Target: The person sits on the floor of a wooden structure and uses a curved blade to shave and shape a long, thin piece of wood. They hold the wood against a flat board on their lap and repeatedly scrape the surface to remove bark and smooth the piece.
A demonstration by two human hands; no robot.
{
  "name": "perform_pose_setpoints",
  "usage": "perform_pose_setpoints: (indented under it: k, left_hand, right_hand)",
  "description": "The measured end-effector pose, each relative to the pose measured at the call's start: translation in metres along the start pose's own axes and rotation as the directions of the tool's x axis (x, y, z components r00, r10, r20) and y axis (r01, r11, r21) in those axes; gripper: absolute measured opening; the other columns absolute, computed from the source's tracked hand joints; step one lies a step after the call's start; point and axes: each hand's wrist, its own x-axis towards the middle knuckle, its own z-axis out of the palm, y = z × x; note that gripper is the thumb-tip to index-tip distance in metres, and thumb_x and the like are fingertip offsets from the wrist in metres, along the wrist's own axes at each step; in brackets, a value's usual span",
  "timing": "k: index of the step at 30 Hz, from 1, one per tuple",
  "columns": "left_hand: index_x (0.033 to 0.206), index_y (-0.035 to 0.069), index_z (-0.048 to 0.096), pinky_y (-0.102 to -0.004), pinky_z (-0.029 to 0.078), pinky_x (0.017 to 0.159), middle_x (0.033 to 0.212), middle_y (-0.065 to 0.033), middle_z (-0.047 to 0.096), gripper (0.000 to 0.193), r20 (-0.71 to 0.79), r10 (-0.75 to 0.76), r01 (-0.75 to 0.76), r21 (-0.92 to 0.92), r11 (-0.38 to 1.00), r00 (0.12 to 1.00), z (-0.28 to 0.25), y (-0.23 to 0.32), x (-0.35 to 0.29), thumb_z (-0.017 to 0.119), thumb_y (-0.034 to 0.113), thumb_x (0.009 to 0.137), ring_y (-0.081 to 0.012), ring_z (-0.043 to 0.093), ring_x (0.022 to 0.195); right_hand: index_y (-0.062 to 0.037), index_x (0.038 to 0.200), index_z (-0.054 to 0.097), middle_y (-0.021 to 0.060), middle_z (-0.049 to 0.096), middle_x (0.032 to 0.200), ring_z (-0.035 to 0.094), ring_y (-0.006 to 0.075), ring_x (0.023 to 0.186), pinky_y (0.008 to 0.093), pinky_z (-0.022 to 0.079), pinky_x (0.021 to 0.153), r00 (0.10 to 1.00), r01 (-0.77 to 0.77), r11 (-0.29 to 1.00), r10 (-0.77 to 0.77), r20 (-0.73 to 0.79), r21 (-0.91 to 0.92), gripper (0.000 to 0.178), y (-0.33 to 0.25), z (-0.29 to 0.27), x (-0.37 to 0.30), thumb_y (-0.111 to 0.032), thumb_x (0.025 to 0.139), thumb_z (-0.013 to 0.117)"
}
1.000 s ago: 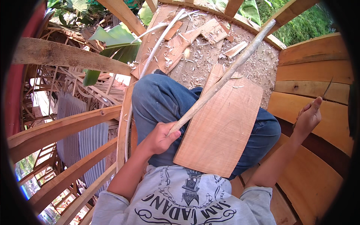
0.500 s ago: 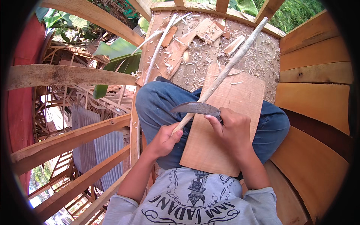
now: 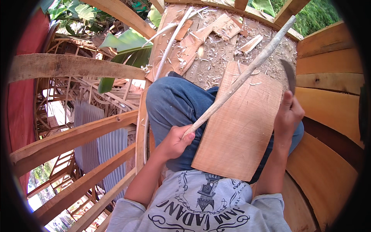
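Note:
My left hand (image 3: pixel 176 142) is closed around the near end of a long pale wooden stick (image 3: pixel 243 79). The stick slants up and away to the right, crossing over a flat wooden board (image 3: pixel 241 135) that lies on my lap. In my right hand (image 3: pixel 288 116), raised at the board's right side, is a knife with a curved dark blade (image 3: pixel 288 76). Its blade points up and away and is apart from the stick. The knife's handle is hidden by my fingers.
Wood shavings and offcuts (image 3: pixel 226 27) cover the plank floor beyond my knees. A thin pale strip (image 3: pixel 170 46) lies along the left edge. Slatted wooden rails (image 3: pixel 73 133) stand at my left, and a plank wall (image 3: pixel 328 108) rises close on the right.
My right hand has lifted the knife off the stick and swung it to the right, turning the blade upward. My left hand still grips the stick, which has shifted slightly right.

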Motion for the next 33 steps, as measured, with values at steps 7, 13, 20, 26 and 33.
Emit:
perform_pose_setpoints:
  k: [7, 13, 20, 26, 33]
  left_hand:
    - [0.076, 0.003, 0.045, -0.0212, 0.024, 0.043, 0.058, 0.0025, 0.037, 0.041, -0.010, -0.007, 0.006, -0.087, 0.996, 1.000, 0.004, 0.008, 0.004, 0.044, 0.039, 0.096, -0.0049, 0.031, 0.050]
    - [0.087, 0.001, 0.044, -0.0207, 0.024, 0.043, 0.061, 0.0024, 0.036, 0.046, -0.038, 0.015, -0.017, -0.073, 0.997, 0.999, 0.008, 0.007, 0.005, 0.044, 0.046, 0.095, -0.0048, 0.031, 0.049]
    - [0.085, 0.002, 0.045, -0.0236, 0.028, 0.044, 0.056, 0.0001, 0.039, 0.048, -0.085, 0.088, -0.081, 0.082, 0.993, 0.992, 0.011, 0.006, 0.005, 0.041, 0.049, 0.095, -0.0077, 0.035, 0.047]
    - [0.085, 0.001, 0.046, -0.0242, 0.031, 0.047, 0.058, -0.0007, 0.040, 0.046, 0.005, 0.091, -0.091, 0.145, 0.985, 0.996, 0.008, -0.004, 0.000, 0.042, 0.045, 0.095, -0.0093, 0.037, 0.050]
    - [0.086, 0.000, 0.046, -0.0256, 0.032, 0.048, 0.058, -0.0015, 0.039, 0.041, -0.079, 0.029, -0.024, 0.065, 0.998, 0.996, 0.011, 0.003, 0.004, 0.043, 0.040, 0.095, -0.0112, 0.040, 0.050]
  right_hand:
    - [-0.0047, 0.061, 0.038, -0.0031, 0.032, 0.054, 0.030, 0.0071, 0.050, 0.0268, 0.024, 0.046, 0.994, -0.085, 0.996, 0.086, -0.072, 0.019, 0.052, 0.030, -0.088, 0.042, -0.041, 0.097, 0.046]
    - [-0.0041, 0.064, 0.054, 0.0098, 0.052, 0.054, 0.053, 0.0272, 0.044, 0.0353, 0.039, 0.042, 0.864, 0.249, 0.968, -0.237, 0.445, 0.033, 0.042, -0.040, 0.007, -0.048, -0.040, 0.080, 0.068]
    - [-0.0058, 0.061, 0.051, 0.0088, 0.051, 0.054, 0.054, 0.0257, 0.046, 0.0348, 0.040, 0.043, 0.872, 0.332, 0.939, -0.269, 0.409, -0.091, 0.044, -0.042, 0.008, -0.038, -0.043, 0.079, 0.066]
    - [-0.0003, 0.060, 0.039, 0.0039, 0.028, 0.053, 0.029, 0.0105, 0.049, 0.0325, 0.027, 0.045, 0.971, -0.229, 0.973, 0.230, -0.067, 0.018, 0.053, 0.027, -0.041, 0.034, -0.039, 0.095, 0.052]
    - [-0.0032, 0.064, 0.052, 0.0094, 0.047, 0.051, 0.048, 0.0247, 0.043, 0.0340, 0.035, 0.043, 0.925, 0.243, 0.970, -0.240, 0.296, 0.027, 0.042, -0.028, -0.011, -0.024, -0.037, 0.086, 0.063]
